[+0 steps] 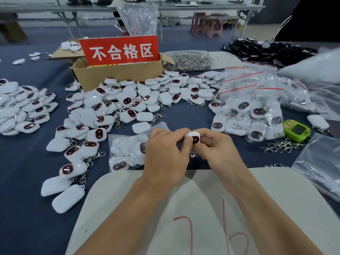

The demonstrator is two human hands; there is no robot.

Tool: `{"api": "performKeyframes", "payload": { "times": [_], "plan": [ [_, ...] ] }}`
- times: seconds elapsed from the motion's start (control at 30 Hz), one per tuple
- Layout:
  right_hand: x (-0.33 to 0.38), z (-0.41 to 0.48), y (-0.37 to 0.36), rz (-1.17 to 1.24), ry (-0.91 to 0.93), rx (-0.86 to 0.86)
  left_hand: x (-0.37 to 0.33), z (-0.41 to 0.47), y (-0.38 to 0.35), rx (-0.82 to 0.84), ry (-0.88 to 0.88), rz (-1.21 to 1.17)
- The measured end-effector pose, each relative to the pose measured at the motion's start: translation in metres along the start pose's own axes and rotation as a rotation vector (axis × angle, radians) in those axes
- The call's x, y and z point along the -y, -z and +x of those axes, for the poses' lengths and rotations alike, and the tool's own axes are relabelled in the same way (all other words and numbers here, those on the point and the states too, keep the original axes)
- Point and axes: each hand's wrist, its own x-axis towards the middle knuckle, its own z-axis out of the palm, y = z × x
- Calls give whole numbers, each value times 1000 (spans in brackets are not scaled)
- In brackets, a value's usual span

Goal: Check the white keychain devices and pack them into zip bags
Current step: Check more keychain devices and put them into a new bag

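A cardboard box (117, 76) holding a red sign (119, 50) stands well apart from a green gadget (296, 130).

Feed shows me only a bare left hand (163, 155), bare right hand (218, 150) and both bare forearms (128, 208), down to frame bottom.

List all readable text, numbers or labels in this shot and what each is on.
"不合格区": white characters on the red sign standing in the cardboard box.
Red hand-drawn marks on the near white sheet: possibly "7" and "6", not certain.
Red scribble on the far white sheet: too small to read.
Green gadget screen: dark, nothing legible.
White keychain device pinched by left hand and right hand: no text visible.
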Motion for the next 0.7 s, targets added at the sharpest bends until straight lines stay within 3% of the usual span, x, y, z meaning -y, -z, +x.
{"api": "performKeyframes", "payload": {
  "times": [0.23,0.5,0.6,0.7],
  "plan": [
    [-2,-3,1,20,29,-10,3,-4,2,-11,-37,-78],
    [-5,2,-4,-93,80,-134,4,0,3,-65,2,-127],
    [-5,4,-2,-77,59,-151,3,0,4,-164,-63,-95],
    [-8,3,-3,-253,72,-129,3,-2,2,-188,-54,-172]
  ]
}}
